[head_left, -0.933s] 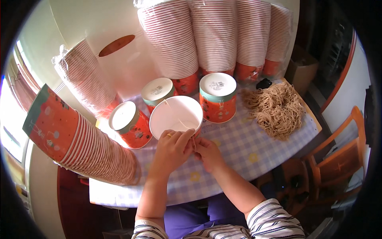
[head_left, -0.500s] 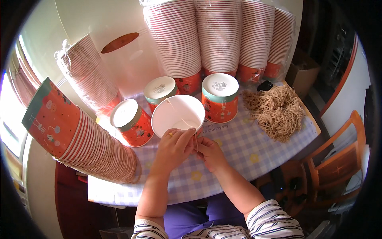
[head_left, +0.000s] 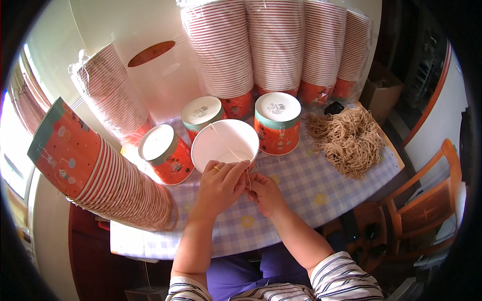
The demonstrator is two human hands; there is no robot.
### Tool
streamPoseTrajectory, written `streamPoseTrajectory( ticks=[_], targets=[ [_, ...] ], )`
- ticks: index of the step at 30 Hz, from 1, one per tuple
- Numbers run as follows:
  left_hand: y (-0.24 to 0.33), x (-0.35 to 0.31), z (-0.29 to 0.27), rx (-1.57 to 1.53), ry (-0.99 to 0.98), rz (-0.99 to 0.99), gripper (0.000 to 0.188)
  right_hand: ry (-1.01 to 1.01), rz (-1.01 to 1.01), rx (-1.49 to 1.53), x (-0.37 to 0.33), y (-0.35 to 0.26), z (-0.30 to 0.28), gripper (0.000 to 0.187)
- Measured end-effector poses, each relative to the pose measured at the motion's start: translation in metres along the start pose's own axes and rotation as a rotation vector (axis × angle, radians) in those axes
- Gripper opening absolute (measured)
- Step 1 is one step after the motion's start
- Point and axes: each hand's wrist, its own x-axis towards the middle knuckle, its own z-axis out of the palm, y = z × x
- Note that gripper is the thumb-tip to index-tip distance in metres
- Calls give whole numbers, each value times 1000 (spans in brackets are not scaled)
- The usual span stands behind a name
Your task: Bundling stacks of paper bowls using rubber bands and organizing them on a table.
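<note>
— From the head view, what are the hands busy with?

— Both meet at the near rim of the open white paper cup (head_left: 225, 145), which lies tilted with its mouth toward the person, on the checked tablecloth (head_left: 301, 190). The left hand (head_left: 219, 181) is pinched on a thin tan string (head_left: 228, 148) that runs across the cup's mouth to the far rim. The right hand (head_left: 264, 190) is closed on the string's near end, just beside the left.

— How would you do that well?

— I'd judge light tension is the thing: hold the cup's rim steady with the left fingers and pull the string gently with the right, since a thin paper wall would buckle or tear under a hard tug. Small wrist moves, not arm moves.

— Much room to work in?

— Little ahead. A lidded orange cup (head_left: 165, 153) stands just left of the white one, a second lidded cup (head_left: 205, 116) behind it, a third lidded cup (head_left: 276, 123) just right. A lying stack of orange cups (head_left: 100, 175) crowds the left side, and wrapped upright stacks (head_left: 271, 45) wall off the back.

— And to the right?

— A heap of cut tan strings (head_left: 346, 138) lies near the table (head_left: 386, 150) edge there, with a wooden chair (head_left: 432, 200) beyond. The open patch is the cloth between the hands and the near edge, so I'd draw elbows back toward the body.
</note>
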Motion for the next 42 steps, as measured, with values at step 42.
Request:
streamPoseTrajectory(
  ticks=[42],
  targets=[
    [-20,-14,-17,-16,62,-39,20,19,-568,-1624,22,-118,57,34]
  ],
)
